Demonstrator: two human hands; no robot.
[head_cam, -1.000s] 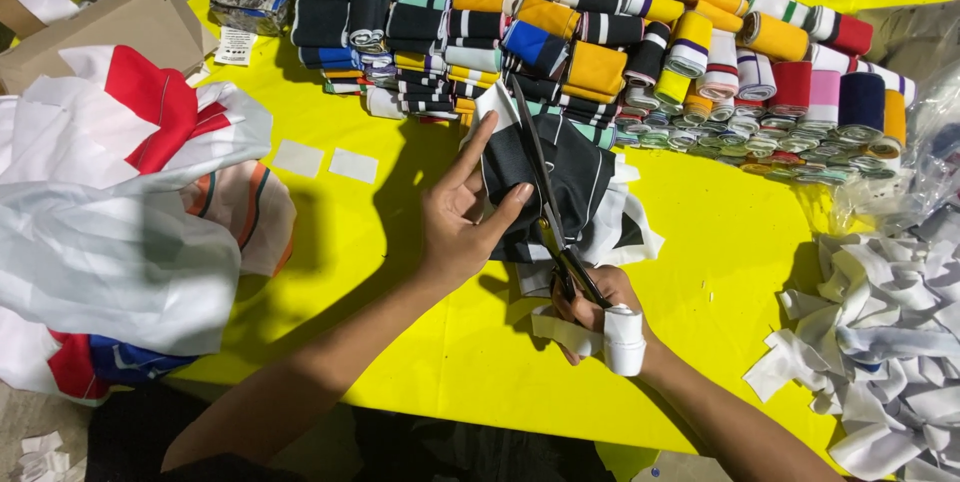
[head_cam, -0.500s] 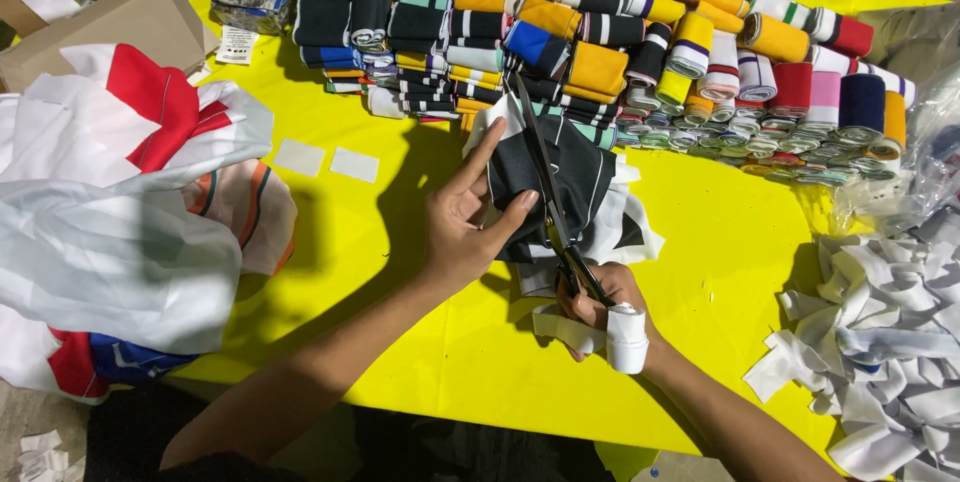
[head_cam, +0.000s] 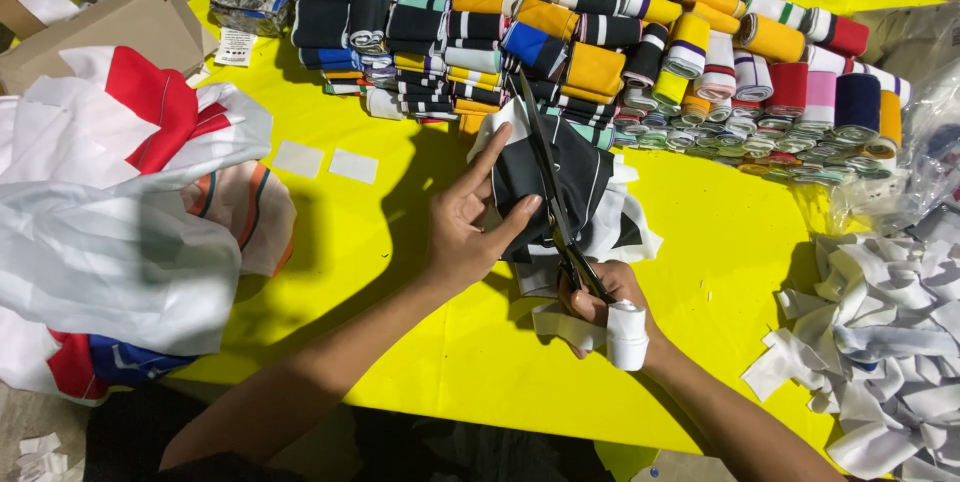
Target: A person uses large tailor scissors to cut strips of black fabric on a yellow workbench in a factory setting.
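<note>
A: What carries everything?

B: A bench under a bright yellow cloth cover [head_cam: 330,272]. Rows of rolled striped knit bands [head_cam: 600,32] fill its far edge, a big white, red and blue fabric heap [head_cam: 110,232] its left edge, and white fabric offcuts [head_cam: 880,342] its right edge.

A: And the hands?

B: Near the middle, the left hand [head_cam: 465,232] pinches a black knit piece with white stripes [head_cam: 575,182] between thumb and fingers. The right hand [head_cam: 600,302], its thumb wrapped in white tape, is closed through the handles of long steel scissors [head_cam: 550,187], blades lying over the piece.

A: Any risk?

B: The left thumb sits just beside the blades; I'd judge a slip could nick it, or skew the cut.
</note>
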